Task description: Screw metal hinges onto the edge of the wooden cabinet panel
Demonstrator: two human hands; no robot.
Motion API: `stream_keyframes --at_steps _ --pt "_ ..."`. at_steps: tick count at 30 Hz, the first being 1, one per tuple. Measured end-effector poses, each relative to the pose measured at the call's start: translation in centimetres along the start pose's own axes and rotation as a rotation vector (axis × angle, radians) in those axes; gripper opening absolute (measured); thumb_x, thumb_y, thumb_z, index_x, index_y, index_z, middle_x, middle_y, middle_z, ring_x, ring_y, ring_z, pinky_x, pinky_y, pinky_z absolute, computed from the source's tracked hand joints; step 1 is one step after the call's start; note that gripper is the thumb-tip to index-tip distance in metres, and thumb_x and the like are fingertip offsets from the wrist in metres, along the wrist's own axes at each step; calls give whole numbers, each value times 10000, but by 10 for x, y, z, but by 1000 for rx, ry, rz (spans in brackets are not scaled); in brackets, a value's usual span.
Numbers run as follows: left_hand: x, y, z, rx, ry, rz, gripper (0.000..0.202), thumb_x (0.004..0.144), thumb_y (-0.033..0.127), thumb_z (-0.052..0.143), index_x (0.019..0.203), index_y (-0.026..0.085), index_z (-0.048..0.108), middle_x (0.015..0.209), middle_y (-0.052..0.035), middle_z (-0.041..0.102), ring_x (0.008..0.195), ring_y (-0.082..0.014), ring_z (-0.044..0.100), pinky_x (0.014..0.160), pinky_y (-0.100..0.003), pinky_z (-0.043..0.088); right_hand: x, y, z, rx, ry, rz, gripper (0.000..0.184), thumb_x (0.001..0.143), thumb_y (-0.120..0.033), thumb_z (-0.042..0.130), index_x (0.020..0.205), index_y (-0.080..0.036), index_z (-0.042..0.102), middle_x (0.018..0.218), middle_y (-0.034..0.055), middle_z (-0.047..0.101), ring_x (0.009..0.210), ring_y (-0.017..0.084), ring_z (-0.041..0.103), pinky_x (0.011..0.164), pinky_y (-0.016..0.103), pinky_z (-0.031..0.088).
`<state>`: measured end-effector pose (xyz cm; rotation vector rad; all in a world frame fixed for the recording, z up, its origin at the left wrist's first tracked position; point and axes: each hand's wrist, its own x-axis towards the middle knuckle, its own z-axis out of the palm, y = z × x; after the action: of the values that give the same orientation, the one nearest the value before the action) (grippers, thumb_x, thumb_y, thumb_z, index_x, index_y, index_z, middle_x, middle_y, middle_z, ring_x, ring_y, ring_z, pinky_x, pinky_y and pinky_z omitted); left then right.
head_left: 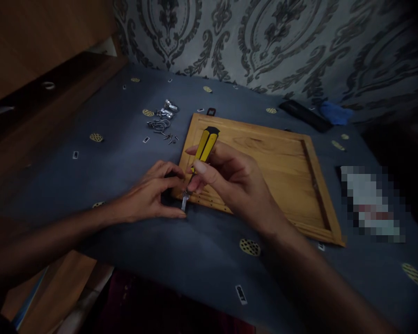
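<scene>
In my right hand (235, 178) is a screwdriver (207, 144) with a yellow and black handle, tilted, its shaft pointing down at the near left corner of a framed wooden panel (264, 176). At that corner a small shiny metal fitting (185, 202) sticks out past the panel's edge toward me. The fingers and thumb of my left hand (160, 190) are curled round this fitting and the corner, the thumb beside its near end. The screwdriver's tip meets the fitting or comes very close; the exact contact is too small to tell.
Several metal clasps (167, 110), wire loops (160, 124) and small screws (170, 138) lie left of the panel's far corner. A black case (304, 116) and a blue cloth (336, 113) sit at the back right. A blurred-out packet (371, 204) lies to the right.
</scene>
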<state>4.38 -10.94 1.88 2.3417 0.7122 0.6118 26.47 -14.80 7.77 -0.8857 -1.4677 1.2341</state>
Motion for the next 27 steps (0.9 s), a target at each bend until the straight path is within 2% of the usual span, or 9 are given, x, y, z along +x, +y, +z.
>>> stream_keyframes --at_steps 5,8,10,14,16,18,22,27 --pt "0 1 -2 -5 -17 -27 477 827 562 933 1163 259 780 1326 -79 660 1254 -328 581 1111 -483 506 0 1 2 10 87 -19 365 849 -504 934 811 -231 694 775 -50 701 577 101 689 518 228 571" --pt "1 3 -3 4 -31 -37 463 832 548 935 1150 250 779 1312 -77 661 1235 -317 580 1103 -469 511 0 0 2 -26 115 -9 393 807 -509 965 785 -238 681 735 -47 698 555 113 677 505 245 566" --pt "1 4 -4 9 -36 -37 451 836 538 936 1147 251 779 1301 -72 661 1222 -310 579 1098 -462 512 0 -2 1 -25 92 -5 369 823 -482 960 817 -240 681 765 -43 716 567 118 690 526 255 587" --pt "1 5 -3 19 -23 -19 453 847 533 929 1168 253 774 1301 -67 657 1208 -301 573 1097 -462 505 0 -6 -5 -18 4 -52 266 924 -452 881 999 -246 732 909 -33 737 657 117 736 639 270 650" --pt "2 5 -4 23 -29 -11 447 855 533 923 1161 244 775 1303 -69 656 1210 -300 569 1095 -460 505 0 -6 -7 -32 -32 -71 244 955 -459 847 991 -238 749 899 -29 728 680 117 737 647 266 645" --pt "3 6 -4 30 -42 -20 448 849 547 924 1151 250 779 1303 -64 659 1210 -302 568 1090 -458 509 -1 -5 -7 -47 -42 -65 266 949 -477 848 901 -238 743 820 -33 713 660 127 722 611 270 626" --pt "4 6 -5 35 -50 -50 473 829 578 928 1162 276 783 1310 -60 668 1209 -308 574 1088 -467 517 -4 -2 -2 -77 31 -36 318 900 -505 889 843 -250 707 776 -25 712 654 161 719 583 310 620" --pt "3 6 -6 27 -68 -73 461 839 586 911 1123 246 787 1327 -85 659 1238 -327 573 1096 -491 512 -6 -6 3 -83 220 -98 414 850 -536 925 773 -262 624 760 -36 683 577 136 656 516 302 587"
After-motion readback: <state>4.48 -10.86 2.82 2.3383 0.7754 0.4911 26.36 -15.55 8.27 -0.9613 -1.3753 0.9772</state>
